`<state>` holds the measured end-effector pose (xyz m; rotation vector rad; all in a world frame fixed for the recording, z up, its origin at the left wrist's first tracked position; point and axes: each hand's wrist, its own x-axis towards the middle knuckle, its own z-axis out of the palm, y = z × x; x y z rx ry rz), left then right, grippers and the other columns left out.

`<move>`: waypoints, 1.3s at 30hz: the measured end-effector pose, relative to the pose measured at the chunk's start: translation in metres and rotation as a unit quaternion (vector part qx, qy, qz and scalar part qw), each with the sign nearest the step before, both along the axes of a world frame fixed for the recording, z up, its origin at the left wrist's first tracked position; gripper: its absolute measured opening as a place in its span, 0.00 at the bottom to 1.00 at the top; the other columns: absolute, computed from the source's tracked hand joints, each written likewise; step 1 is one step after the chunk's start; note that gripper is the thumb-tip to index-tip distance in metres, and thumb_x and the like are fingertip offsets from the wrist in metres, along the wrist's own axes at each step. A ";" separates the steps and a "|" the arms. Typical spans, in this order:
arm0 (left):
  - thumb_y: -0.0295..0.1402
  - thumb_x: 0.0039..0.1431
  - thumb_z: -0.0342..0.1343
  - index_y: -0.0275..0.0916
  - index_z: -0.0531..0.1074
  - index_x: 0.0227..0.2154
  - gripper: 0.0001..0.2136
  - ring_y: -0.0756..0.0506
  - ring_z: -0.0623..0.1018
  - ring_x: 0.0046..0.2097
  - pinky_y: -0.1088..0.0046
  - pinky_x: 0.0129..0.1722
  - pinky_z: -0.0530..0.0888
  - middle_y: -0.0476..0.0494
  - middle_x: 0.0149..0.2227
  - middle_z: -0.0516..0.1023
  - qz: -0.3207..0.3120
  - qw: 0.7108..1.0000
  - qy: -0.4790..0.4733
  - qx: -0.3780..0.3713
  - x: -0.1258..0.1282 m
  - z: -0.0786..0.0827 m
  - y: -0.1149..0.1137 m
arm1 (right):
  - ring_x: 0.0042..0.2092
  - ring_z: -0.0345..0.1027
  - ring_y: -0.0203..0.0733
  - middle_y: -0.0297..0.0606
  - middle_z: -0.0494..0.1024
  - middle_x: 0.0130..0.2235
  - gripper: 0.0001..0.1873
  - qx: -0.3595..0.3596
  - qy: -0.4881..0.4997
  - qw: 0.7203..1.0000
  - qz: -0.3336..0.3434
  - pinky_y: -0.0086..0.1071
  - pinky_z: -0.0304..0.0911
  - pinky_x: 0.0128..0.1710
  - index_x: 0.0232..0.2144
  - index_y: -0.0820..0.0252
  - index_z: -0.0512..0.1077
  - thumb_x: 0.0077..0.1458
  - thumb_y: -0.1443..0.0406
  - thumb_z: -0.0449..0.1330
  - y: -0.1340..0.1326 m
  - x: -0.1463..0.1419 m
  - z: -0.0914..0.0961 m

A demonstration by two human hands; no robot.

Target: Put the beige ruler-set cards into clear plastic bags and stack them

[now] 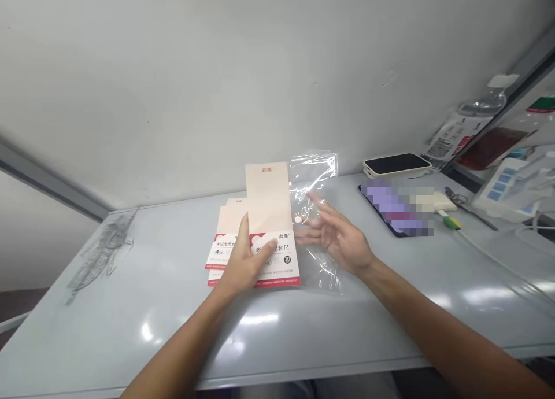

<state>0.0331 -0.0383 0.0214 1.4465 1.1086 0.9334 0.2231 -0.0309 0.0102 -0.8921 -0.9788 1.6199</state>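
**Packets (280,266) pinched in the left hand (240,257), a clear bag (314,169) under the right hand (336,237)**

The left hand closes on the front packet, with the thumb raised across its face and the fingers curled over its lower part. The packets are fanned and overlapping, at least three of them, with cream upper parts and white-and-red lower parts printed in Chinese. They lie on a pale grey table (347,324), near its middle.

The right hand is spread wide, palm down and fingers apart, just above the bag and just beside the packets. It touches neither as far as the view shows. The bag lies flat and crinkled, partly tucked behind the packets, with a small white disc (298,219) on it.

Farther right on the table sit a phone (396,165) in a cream case and a pixelated dark device (396,208). Beyond them are scissors (455,196), a green-and-yellow block (451,222) and a plastic bottle (479,113). Crumpled grey plastic (99,254) lies near the table's left edge.
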 end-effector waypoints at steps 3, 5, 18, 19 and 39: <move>0.38 0.53 0.52 0.46 0.44 0.60 0.33 0.41 0.71 0.49 0.66 0.43 0.72 0.42 0.51 0.69 0.006 1.000 -0.003 0.007 0.000 0.000 -0.001 | 0.42 0.72 0.46 0.35 0.77 0.41 0.29 0.007 -0.003 1.000 0.009 0.45 0.65 0.44 0.59 0.46 0.48 0.56 0.58 0.47 0.000 0.000 -0.001; 0.38 0.52 0.53 0.45 0.46 0.60 0.33 0.42 0.73 0.46 0.66 0.43 0.73 0.43 0.47 0.72 0.016 1.000 0.003 0.007 0.000 -0.001 -0.001 | 0.42 0.72 0.45 0.35 0.77 0.41 0.29 0.009 -0.003 1.000 0.011 0.45 0.65 0.44 0.60 0.47 0.48 0.56 0.58 0.46 0.000 0.000 -0.002; 0.38 0.53 0.51 0.49 0.29 0.61 0.40 0.43 0.68 0.52 0.68 0.44 0.72 0.42 0.61 0.53 0.044 0.998 -0.018 0.031 0.000 -0.003 -0.004 | 0.41 0.72 0.45 0.38 0.75 0.45 0.29 0.009 0.004 1.000 0.021 0.44 0.65 0.43 0.60 0.48 0.45 0.57 0.57 0.46 0.000 0.000 0.000; 0.37 0.53 0.52 0.50 0.29 0.61 0.40 0.42 0.66 0.54 0.68 0.44 0.72 0.43 0.62 0.50 0.044 0.998 -0.021 0.033 0.000 -0.003 -0.004 | 0.41 0.72 0.45 0.38 0.75 0.45 0.29 0.008 0.002 1.000 0.023 0.44 0.65 0.43 0.60 0.48 0.45 0.57 0.57 0.46 0.000 0.001 0.000; 0.35 0.53 0.53 0.50 0.26 0.60 0.43 0.41 0.64 0.56 0.68 0.45 0.72 0.43 0.64 0.44 0.008 0.998 -0.045 0.031 -0.007 0.006 0.004 | 0.39 0.73 0.48 0.42 0.76 0.43 0.28 -0.007 -0.011 1.000 0.021 0.44 0.66 0.38 0.60 0.51 0.45 0.59 0.54 0.41 -0.001 0.005 0.006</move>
